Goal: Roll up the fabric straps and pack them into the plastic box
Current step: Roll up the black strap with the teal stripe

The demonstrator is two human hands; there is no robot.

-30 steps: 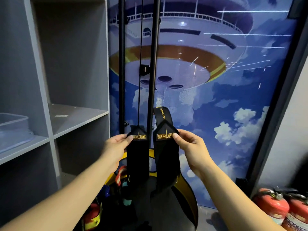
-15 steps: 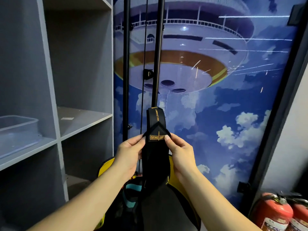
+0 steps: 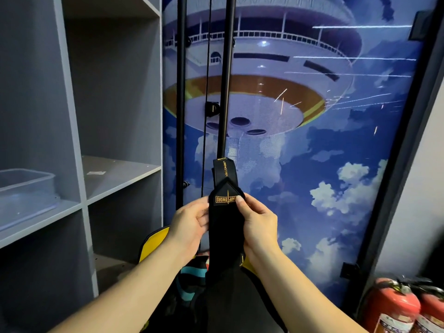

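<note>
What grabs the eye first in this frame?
The big blue mural of a saucer-shaped airship among clouds fills the back wall. At centre, the left hand and right hand pinch the black fabric straps with gold lettering, held upright together. A clear plastic box sits on the grey shelf at left, and red fire extinguishers stand at lower right.

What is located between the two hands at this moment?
In the head view, the black fabric straps, held together, hang between the left hand and right hand; both hands pinch them near the yellow logo.
</note>
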